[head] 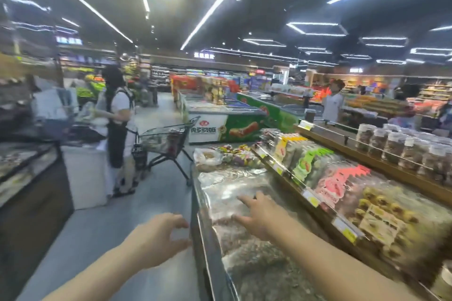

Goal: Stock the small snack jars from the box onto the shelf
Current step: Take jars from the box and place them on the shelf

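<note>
Both hands are empty. The left hand [160, 234] hangs over the grey aisle floor [102, 239], just off the front edge of the glass-topped bulk-goods counter [234, 203], with fingers and thumb loosely curved toward each other around nothing. The right hand [259, 215] extends over the counter's glass top near its front edge, fingers spread and straight; whether the palm touches the glass cannot be determined.

The small clear plastic snack jars with white lids [401, 146] stand in rows on the wooden upper shelf [367, 161], toward its far right end, behind a thin rail. The left portion of that shelf, up to its far left corner, carries no jars. The supply box does not appear in this view.

Step in hand, by judgement: locating the box and fetching jars, since neither hand holds one.

Procedure notes:
1. Find the box before reaching toward the shelf.
2. Grip each jar around its body, not by the lid.
3. Lift each jar over the rail and over the sloped tier of bagged snacks [325, 178] between the counter and the shelf; do not drag across the bags.
4. Set jars upright, touching the existing row, filling toward the shelf's left end.

A shopping cart [163, 142] and shoppers occupy the aisle to the left; keep clear of them.
</note>
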Demonstrator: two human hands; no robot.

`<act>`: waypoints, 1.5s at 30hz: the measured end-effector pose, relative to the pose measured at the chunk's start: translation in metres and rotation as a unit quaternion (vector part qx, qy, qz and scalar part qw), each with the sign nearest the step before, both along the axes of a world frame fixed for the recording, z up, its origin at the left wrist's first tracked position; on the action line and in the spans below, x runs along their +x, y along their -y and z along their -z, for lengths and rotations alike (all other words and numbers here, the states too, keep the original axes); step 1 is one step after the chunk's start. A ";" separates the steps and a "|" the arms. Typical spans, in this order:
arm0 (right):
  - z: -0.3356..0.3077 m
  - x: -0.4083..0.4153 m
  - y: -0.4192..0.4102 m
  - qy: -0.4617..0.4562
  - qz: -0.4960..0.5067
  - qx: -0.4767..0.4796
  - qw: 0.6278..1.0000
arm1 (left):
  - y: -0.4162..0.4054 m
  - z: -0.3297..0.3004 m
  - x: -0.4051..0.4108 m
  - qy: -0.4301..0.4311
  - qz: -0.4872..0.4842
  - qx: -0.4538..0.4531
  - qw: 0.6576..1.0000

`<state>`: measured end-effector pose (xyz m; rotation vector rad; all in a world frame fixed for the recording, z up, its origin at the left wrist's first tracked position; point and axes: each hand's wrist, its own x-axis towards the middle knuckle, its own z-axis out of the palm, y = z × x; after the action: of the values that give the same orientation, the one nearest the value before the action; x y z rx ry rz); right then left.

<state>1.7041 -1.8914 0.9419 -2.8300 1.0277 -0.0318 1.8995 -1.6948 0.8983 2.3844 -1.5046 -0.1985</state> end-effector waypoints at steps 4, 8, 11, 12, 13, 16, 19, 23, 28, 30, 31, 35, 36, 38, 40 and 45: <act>-0.002 0.078 -0.060 -0.007 -0.091 -0.010 0.996 | -0.094 0.005 0.046 -0.005 -0.089 0.004 0.996; 0.007 0.153 -0.133 -0.018 -0.178 -0.003 0.984 | -0.191 0.011 0.078 -0.011 -0.179 -0.006 0.984; 0.019 0.208 -0.196 -0.026 -0.235 0.005 0.972 | -0.267 0.020 0.097 -0.014 -0.243 0.000 0.970; 0.022 0.224 -0.219 -0.032 -0.250 0.010 0.968 | -0.294 0.022 0.101 -0.027 -0.266 0.001 0.964; 0.027 0.240 -0.243 -0.039 -0.266 0.014 0.963 | -0.322 0.026 0.106 -0.039 -0.287 0.003 0.957; 0.043 0.283 -0.318 -0.052 -0.315 0.020 0.947 | -0.408 0.040 0.118 -0.060 -0.338 0.012 0.939; 0.067 0.319 -0.398 -0.063 -0.366 0.024 0.928 | -0.493 0.060 0.123 -0.077 -0.385 0.011 0.920; 0.109 0.358 -0.504 -0.100 -0.439 0.038 0.892 | -0.595 0.100 0.117 -0.111 -0.457 0.020 0.882; 0.180 0.393 -0.619 -0.145 -0.514 0.058 0.844 | -0.692 0.161 0.109 -0.151 -0.522 0.051 0.838; 0.217 0.403 -0.657 -0.173 -0.543 0.062 0.819 | -0.718 0.191 0.107 -0.177 -0.553 0.047 0.813; 0.238 0.408 -0.674 -0.188 -0.558 0.060 0.806 | -0.727 0.210 0.105 -0.190 -0.570 0.040 0.798; 0.329 0.420 -0.732 -0.255 -0.622 0.060 0.738 | -0.751 0.305 0.086 -0.257 -0.641 0.015 0.723; 0.353 0.423 -0.745 -0.269 -0.636 0.060 0.720 | -0.754 0.333 0.079 -0.279 -0.654 0.012 0.703; 0.404 0.427 -0.767 -0.302 -0.660 0.059 0.686 | -0.757 0.387 0.065 -0.325 -0.681 0.010 0.656; 0.453 0.430 -0.786 -0.332 -0.674 0.053 0.659 | -0.757 0.433 0.052 -0.357 -0.706 0.007 0.612; 0.582 0.434 -0.819 -0.376 -0.709 0.057 0.594 | -0.763 0.553 0.035 -0.373 -0.774 -0.006 0.512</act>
<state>2.1380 -1.0728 0.3596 -2.5547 -1.4002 1.3200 1.9346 -0.9317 0.3457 2.1044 1.1323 -0.5787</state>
